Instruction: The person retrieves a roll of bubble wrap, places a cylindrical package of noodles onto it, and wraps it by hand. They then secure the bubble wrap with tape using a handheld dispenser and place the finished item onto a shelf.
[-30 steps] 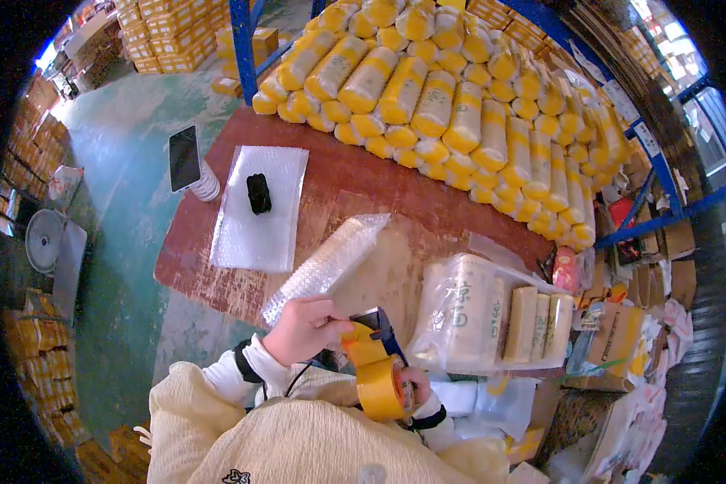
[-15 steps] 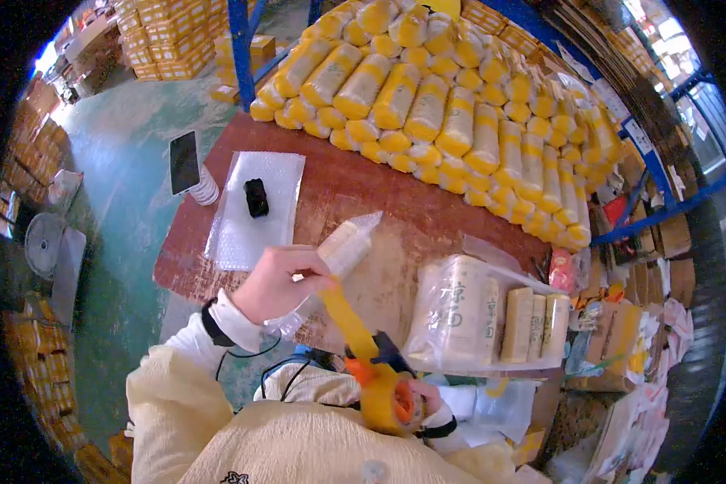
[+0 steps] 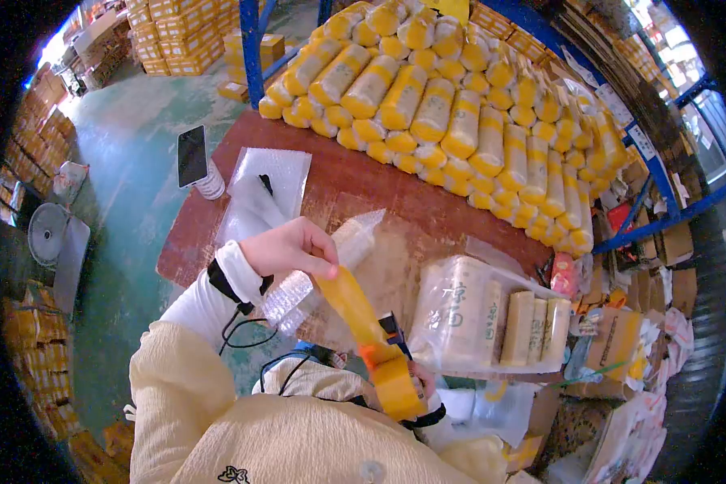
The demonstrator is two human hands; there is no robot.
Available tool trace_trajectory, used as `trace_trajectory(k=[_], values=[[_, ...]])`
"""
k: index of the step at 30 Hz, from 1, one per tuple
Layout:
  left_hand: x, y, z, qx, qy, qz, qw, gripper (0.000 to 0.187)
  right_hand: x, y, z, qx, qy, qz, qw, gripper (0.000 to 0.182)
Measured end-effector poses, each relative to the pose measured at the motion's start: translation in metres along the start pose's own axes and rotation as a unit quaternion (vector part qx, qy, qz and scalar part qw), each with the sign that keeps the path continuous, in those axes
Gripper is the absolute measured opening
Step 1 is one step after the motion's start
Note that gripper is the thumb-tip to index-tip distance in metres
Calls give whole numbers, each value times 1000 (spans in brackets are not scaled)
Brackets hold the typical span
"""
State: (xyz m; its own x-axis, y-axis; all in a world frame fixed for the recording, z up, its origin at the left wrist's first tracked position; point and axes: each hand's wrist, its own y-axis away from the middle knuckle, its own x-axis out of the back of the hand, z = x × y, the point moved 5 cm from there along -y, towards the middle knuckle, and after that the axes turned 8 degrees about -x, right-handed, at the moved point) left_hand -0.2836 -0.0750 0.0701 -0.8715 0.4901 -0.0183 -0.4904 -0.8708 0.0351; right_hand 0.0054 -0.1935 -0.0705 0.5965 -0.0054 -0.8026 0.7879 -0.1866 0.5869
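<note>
My left hand (image 3: 294,248) pinches the free end of a yellow tape strip (image 3: 351,306), above a bubble-wrapped roll (image 3: 355,242) lying on the table (image 3: 411,234). The strip runs down to a tape dispenser (image 3: 394,379) with an orange part and a dark blade end. My right hand (image 3: 424,382), partly hidden behind the dispenser, is closed on it, close to my body. Left of the roll lies a bubble wrap sheet (image 3: 292,165) with a black object (image 3: 266,185) on it, mostly hidden by a blurred whitish shape.
Yellow-ended wrapped rolls (image 3: 403,97) are stacked along the table's back. A clear bag of packs (image 3: 452,315) sits on the right. A phone (image 3: 192,156) stands on a white holder (image 3: 210,182) at the left. A blue rack post (image 3: 251,56) rises behind; cartons (image 3: 617,343) lie at right.
My left hand has moved slightly up and right with the tape end. The dispenser has turned and shifted slightly right. A whitish blur now covers part of the black object.
</note>
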Motion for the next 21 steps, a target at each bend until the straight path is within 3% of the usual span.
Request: trace_trajectory(k=[1, 7, 8, 11, 12, 13, 14, 15, 17, 20, 21], values=[[3, -2, 1, -11, -28, -21, 999, 20, 5, -1, 2, -9, -7, -14, 1000, 50], [3, -16, -36, 21, 232, -81, 969, 14, 44, -2, 13, -69, -63, -101, 990, 52], [17, -18, -60, 58, 333, -4, 941, 11, 51, -2, 14, -81, -73, -117, 987, 52], [59, -18, -116, -42, 403, 128, 905, 13, 59, -3, 12, -85, -94, -145, 981, 53], [65, -11, -137, 32, 263, 270, 926, 27, 44, -3, 5, -61, -95, -143, 983, 54], [66, -4, -147, 38, 63, 307, 949, 36, 28, -3, -2, -37, -95, -141, 985, 55], [64, 7, -157, 42, -139, 333, 932, 45, 17, -3, -10, -13, -95, -139, 986, 56], [60, 18, -166, 46, -336, 347, 875, 53, 14, -5, -14, -29, -133, -161, 977, 57], [41, 32, -208, 70, -305, 314, 897, 76, 10, -8, -18, -65, -213, -202, 954, 60], [-4, 35, -208, 136, -330, 234, 904, 87, 15, -15, -26, -54, -214, -223, 950, 63], [-6, 33, -197, 135, -345, 259, 892, 80, 12, -16, -28, -36, -216, -228, 949, 64]])
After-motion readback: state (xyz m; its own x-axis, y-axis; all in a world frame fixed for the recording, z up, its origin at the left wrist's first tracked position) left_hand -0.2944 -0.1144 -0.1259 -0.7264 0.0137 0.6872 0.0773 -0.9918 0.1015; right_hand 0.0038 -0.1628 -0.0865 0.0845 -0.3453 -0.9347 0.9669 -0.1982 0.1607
